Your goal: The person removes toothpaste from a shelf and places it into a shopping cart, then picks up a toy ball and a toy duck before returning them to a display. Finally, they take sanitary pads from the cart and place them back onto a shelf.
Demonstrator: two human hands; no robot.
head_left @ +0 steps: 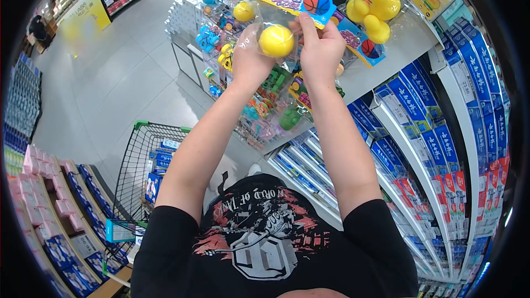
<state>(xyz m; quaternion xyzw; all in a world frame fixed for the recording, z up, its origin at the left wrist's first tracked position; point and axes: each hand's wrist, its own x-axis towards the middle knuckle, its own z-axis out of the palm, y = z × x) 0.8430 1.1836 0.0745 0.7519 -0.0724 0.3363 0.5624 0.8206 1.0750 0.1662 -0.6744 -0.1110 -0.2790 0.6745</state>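
A yellow toy ball in a clear plastic bag hangs under a blue printed header card with a basketball picture. My left hand is closed around the bag's left side, beside the ball. With thumb and fingers, my right hand pinches the lower right part of the card. Another bagged yellow ball hangs just behind, to the left. Right of my hands are bagged yellow rubber ducks and another blue header card. Small blue toys and green toys hang around and below.
Shelves of blue toothpaste boxes curve along the right. A wire shopping cart with blue boxes stands at lower left, beside a shelf of pink packs. A yellow sign stands on the tiled floor.
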